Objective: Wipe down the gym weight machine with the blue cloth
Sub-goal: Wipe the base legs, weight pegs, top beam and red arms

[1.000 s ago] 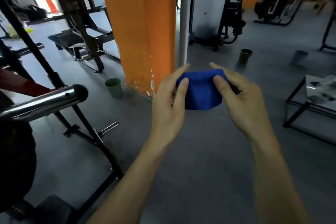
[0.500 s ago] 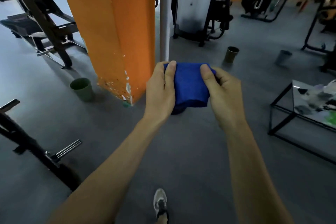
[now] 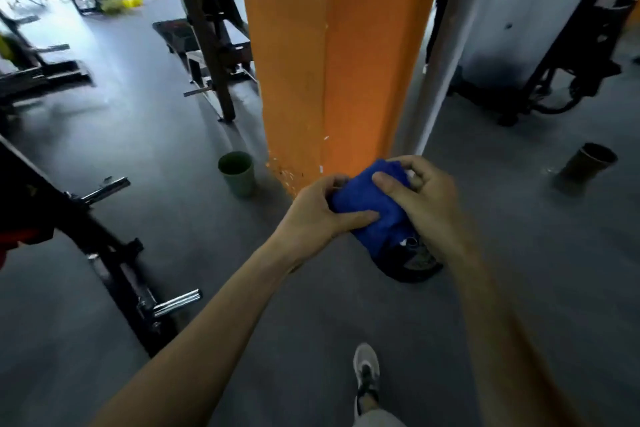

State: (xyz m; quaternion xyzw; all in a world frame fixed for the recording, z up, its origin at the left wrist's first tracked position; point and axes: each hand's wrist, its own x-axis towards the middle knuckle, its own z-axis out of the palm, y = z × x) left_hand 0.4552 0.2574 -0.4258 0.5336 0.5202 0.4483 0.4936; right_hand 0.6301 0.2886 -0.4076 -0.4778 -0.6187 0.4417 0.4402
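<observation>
The blue cloth (image 3: 370, 208) is bunched between both hands in front of me, above the grey floor. My left hand (image 3: 318, 208) grips its left side, thumb laid across the front. My right hand (image 3: 426, 198) grips its right side, thumb on top and fingers curled round it. A black weight machine frame (image 3: 104, 246) with chrome pegs stands at the lower left. Another machine with a white shield (image 3: 526, 21) stands at the back right.
An orange pillar (image 3: 332, 55) rises straight ahead with a white pole (image 3: 440, 55) beside it. A green cup (image 3: 236, 173) sits left of the pillar, a brown cup (image 3: 588, 163) to the right. A dark object (image 3: 412, 260) lies under my hands. My shoe (image 3: 366, 371) shows below.
Both hands have crumpled the flat-held cloth into a bundle and tilted it. The view has swung left and down, and the black frame has come back into sight.
</observation>
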